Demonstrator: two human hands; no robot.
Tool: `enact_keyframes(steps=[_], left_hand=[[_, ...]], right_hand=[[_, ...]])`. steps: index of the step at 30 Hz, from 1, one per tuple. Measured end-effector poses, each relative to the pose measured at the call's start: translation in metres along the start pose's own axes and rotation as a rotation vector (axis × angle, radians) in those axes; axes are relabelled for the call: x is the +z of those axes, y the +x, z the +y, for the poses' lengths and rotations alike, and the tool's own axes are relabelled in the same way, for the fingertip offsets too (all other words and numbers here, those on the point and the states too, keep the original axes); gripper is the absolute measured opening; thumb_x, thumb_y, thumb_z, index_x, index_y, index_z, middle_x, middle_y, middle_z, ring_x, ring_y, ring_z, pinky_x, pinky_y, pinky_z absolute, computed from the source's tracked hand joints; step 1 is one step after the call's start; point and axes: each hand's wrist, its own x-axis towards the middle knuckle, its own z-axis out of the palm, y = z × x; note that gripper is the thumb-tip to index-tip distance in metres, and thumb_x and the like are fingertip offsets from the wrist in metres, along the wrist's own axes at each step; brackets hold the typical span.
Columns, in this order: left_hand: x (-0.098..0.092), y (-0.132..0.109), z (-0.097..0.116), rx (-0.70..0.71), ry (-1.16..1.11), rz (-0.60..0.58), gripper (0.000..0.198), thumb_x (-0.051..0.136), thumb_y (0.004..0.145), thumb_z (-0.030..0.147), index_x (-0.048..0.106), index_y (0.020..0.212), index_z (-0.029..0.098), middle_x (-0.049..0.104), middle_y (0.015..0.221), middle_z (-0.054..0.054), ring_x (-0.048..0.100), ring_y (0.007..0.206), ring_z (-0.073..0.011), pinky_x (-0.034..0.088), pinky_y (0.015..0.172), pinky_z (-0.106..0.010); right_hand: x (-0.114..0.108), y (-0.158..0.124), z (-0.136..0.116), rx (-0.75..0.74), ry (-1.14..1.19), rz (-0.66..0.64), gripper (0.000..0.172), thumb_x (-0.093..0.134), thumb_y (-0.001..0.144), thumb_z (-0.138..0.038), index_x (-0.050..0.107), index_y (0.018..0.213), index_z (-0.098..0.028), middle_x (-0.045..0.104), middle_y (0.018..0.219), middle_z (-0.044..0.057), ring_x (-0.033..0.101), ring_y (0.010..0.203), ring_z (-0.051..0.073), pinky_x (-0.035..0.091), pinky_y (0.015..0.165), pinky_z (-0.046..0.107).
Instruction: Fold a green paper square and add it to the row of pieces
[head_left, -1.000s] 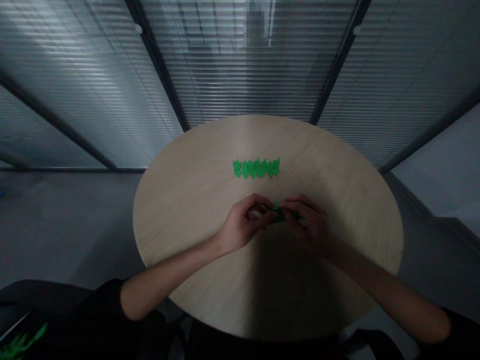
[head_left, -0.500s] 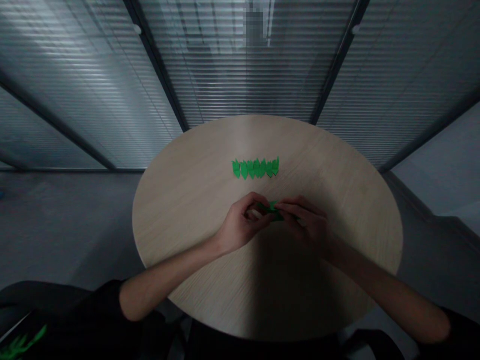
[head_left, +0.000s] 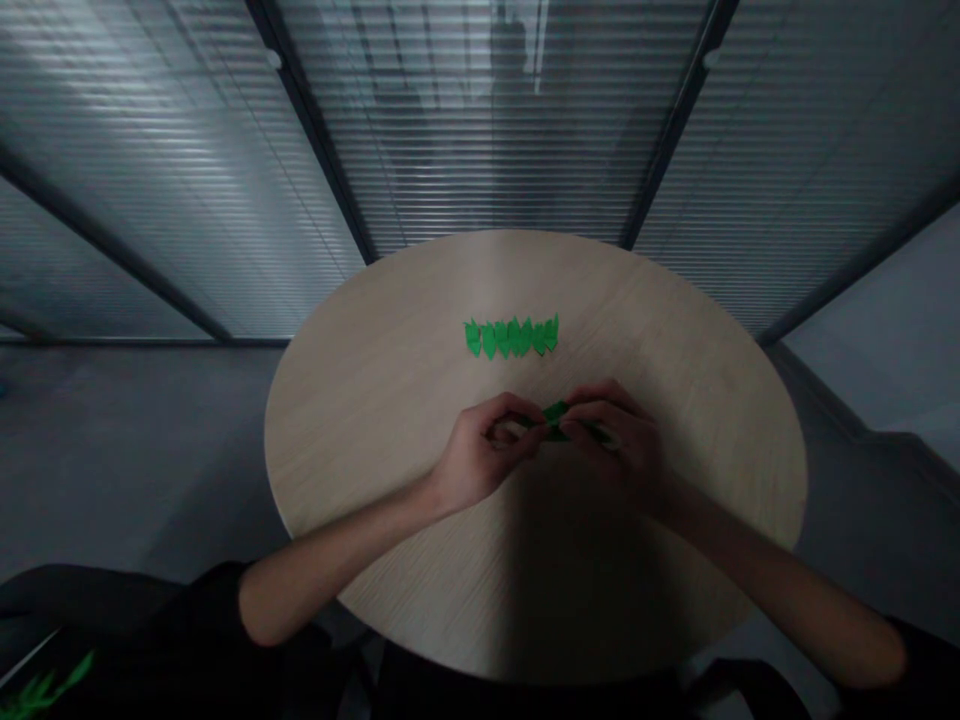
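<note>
From the head camera, we are looking down on a round wooden table in the middle of the frame. Just right of centre, we are holding a small piece of green paper between our two hands, above the near half of the tabletop. Our left hand is pinching its left side between thumb and fingertips, and our right hand is closing its fingers on the right side, so both grips are closed on the same piece. Our fingers are covering much of it, so we cannot tell how far its shaping has come, or whether the darker green below is a second layer.

Farther up the frame, apart from our hands, a row of green paper shapes is lying across the tabletop, pointed at their ends. We are counting roughly seven; most are sitting edge to edge, and the leftmost is standing slightly off. These are looking finished to us, while the one in our fingers is seeming only partly worked. In the lower left corner, more green strips are showing against something dark, too blurred for us to judge their state.
</note>
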Motion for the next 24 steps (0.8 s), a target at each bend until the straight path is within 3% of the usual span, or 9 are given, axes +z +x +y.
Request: enact_keyframes(steps=[6,13,24], left_hand=[[0.0007,-0.0011,0.0004,0.056,0.040,0.004,0.013,0.072,0.088,0.028,0.066,0.091,0.016,0.071,0.080,-0.004,0.067,0.059,-0.0105,0.053,0.048,-0.018],[-0.0008,-0.0016,0.0019,0.096,0.054,0.009,0.011,0.070,0.089,0.025,0.063,0.090,0.016,0.072,0.082,-0.004,0.068,0.063,-0.0107,0.057,0.054,-0.019],[-0.0006,-0.0006,-0.0075,0.066,-0.077,0.002,0.013,0.075,0.088,0.022,0.064,0.092,0.015,0.079,0.099,-0.009,0.074,0.069,-0.0126,0.062,0.058,-0.020]], right_hand=[[0.0005,0.0019,-0.0028,0.086,0.040,0.008,0.005,0.065,0.099,-0.023,0.067,0.095,-0.024,0.066,0.103,0.005,0.067,0.092,0.018,0.060,0.079,0.034],[-0.0005,0.0002,-0.0007,0.063,0.058,-0.036,0.004,0.067,0.097,-0.023,0.068,0.101,-0.025,0.067,0.111,0.006,0.068,0.101,0.020,0.060,0.085,0.037],[-0.0021,0.0016,-0.0039,-0.024,-0.018,0.062,0.011,0.069,0.094,-0.016,0.069,0.099,-0.026,0.067,0.108,0.006,0.068,0.098,0.020,0.061,0.081,0.036]])
